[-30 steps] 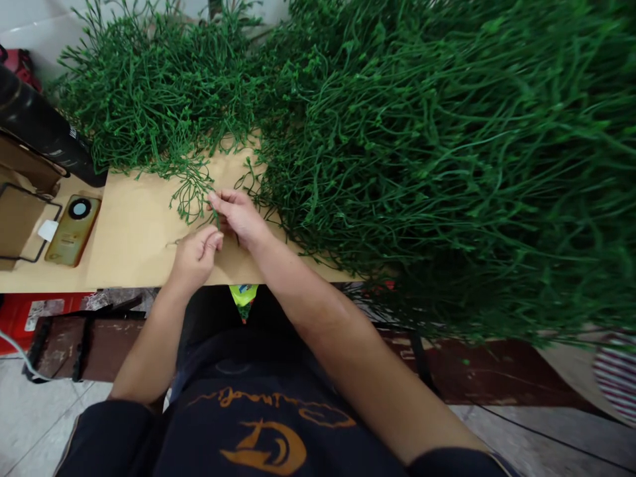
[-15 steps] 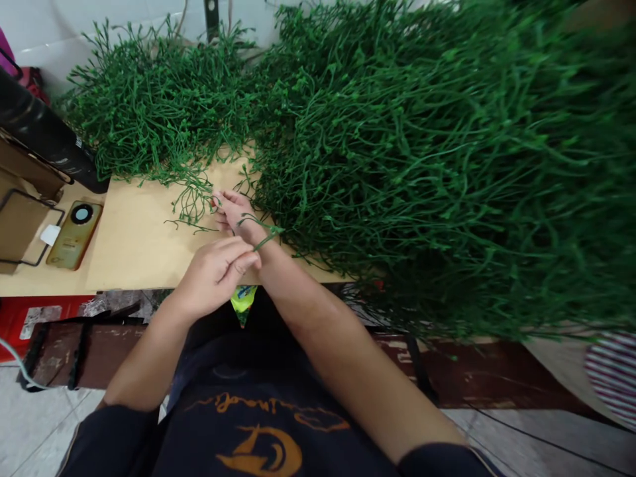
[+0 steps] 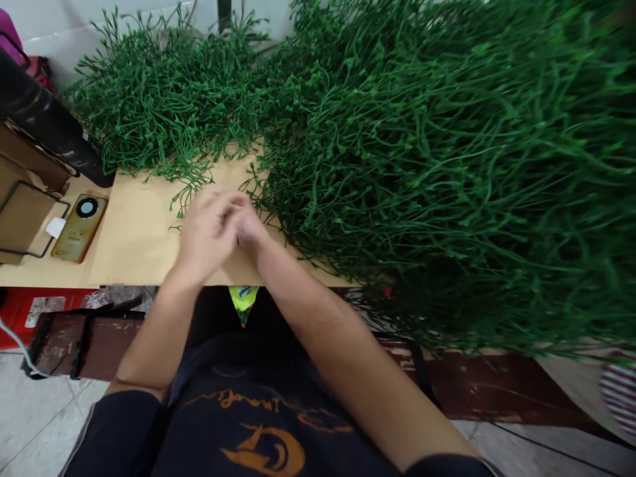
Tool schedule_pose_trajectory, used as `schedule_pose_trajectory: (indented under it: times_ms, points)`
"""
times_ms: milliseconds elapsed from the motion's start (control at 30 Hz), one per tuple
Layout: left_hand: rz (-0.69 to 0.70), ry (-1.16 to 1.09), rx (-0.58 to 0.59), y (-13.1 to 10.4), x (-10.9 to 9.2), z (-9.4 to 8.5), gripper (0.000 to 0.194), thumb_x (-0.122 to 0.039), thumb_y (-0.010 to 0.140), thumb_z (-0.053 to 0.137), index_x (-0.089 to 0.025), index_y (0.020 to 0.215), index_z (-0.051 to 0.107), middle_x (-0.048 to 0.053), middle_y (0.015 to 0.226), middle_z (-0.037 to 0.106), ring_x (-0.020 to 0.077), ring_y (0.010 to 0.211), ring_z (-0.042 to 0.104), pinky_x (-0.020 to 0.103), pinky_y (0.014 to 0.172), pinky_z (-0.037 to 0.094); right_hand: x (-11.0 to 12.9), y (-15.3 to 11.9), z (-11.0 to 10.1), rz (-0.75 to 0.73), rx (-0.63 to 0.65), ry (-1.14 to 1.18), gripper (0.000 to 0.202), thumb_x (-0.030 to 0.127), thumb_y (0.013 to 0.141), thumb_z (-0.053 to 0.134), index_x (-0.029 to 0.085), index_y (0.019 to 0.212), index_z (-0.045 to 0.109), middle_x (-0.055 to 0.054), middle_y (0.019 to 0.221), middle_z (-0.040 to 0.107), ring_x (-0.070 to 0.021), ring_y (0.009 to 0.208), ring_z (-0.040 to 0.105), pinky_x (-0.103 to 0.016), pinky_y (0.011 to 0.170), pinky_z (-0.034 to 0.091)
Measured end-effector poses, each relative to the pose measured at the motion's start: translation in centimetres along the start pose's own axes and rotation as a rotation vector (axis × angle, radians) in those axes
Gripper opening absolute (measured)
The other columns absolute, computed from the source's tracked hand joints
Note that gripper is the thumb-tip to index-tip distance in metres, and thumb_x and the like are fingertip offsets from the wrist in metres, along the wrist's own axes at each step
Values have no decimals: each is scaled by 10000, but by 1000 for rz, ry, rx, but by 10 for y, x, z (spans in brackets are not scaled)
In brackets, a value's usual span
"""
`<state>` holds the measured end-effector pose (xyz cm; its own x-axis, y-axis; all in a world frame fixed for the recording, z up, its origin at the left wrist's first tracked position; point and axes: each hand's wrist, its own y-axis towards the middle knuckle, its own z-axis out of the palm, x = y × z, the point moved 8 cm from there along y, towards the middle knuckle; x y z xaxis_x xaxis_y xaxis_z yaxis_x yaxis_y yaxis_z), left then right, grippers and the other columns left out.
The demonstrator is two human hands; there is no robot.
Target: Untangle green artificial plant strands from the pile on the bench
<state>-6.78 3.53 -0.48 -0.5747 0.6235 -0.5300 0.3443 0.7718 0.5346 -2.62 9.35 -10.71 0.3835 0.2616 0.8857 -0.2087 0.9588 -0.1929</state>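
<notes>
My left hand and my right hand are pressed together over the tan tabletop, both blurred by motion. The left hand lies partly over the right one's fingers. What they hold is hidden by the blur. Just beyond the fingertips a loose green plastic sprig lies on the table. A huge heap of green artificial stems fills the right side, touching my right wrist. A smaller heap of the same stems sits at the back left.
A gold phone lies at the table's left, beside a cardboard box with a black wire frame. A black cylinder leans behind them. A yellow-green packet hangs under the table edge. Striped fabric shows at lower right.
My left hand, which pinched a green stem near the table edge, has moved forward and up against my right hand. Both hands now blur together by the loose sprig.
</notes>
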Motion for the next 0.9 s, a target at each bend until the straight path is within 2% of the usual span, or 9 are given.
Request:
schedule_pose_trajectory:
  times_ms: [33,100,200,300,433,533,633,733,900]
  points:
    - [-125,70,-102,-2,30,-17,121,-205,809,577,-221,929,572,62,969,582,201,988,558,394,879,489,2,-1,2,-6,15,27,263,201,923,424,183,662,446,78,533,287,-30,414,207,-113,307,204]
    - [-330,80,-171,-8,79,-34,270,-268,734,686,-238,965,550,79,1092,557,241,1126,511,419,936,452,4,-4,7,4,49,102,272,210,919,437,173,652,399,86,534,308,-9,384,163,-116,322,150]
    - [-466,-185,-12,-12,119,-17,322,-343,767,646,-196,1026,526,84,1035,603,216,1045,571,368,870,486,2,-8,12,59,81,173,276,218,900,473,165,651,368,89,558,353,16,367,160,-110,348,113]
    - [-518,-355,122,-12,125,4,211,-340,819,574,-156,919,551,37,809,623,147,780,597,285,715,502,1,-10,13,88,93,192,280,221,887,496,167,652,352,94,543,356,16,364,174,-102,356,119]
    - [-559,-319,46,-7,129,-9,268,-355,868,515,-171,674,501,-17,576,480,94,554,466,232,548,425,2,-11,11,72,93,207,336,276,891,506,171,632,320,103,501,277,6,374,160,-105,362,121]
    - [-575,-291,6,-9,132,-24,336,-442,889,463,-178,685,505,-17,567,435,101,546,435,236,528,403,3,-12,13,49,114,157,411,396,841,582,173,616,319,104,503,253,4,384,161,-125,369,112]
    - [-506,-275,76,-10,124,-24,418,-562,867,429,-182,725,527,-3,604,442,125,610,465,255,578,427,2,-13,17,57,149,83,380,415,820,602,168,633,381,97,514,310,3,383,197,-130,367,114]
    - [-414,-287,149,-9,112,-15,503,-657,838,378,-187,716,509,13,639,458,141,659,487,278,626,446,3,-13,18,29,135,17,293,344,808,629,157,658,462,88,518,386,-4,392,282,-133,366,192]
    - [-367,-290,137,-9,110,-13,545,-699,816,358,-186,729,522,28,672,496,152,691,518,310,667,474,4,-12,13,-41,87,24,180,186,829,590,141,664,535,58,556,513,-18,484,454,-130,479,375]
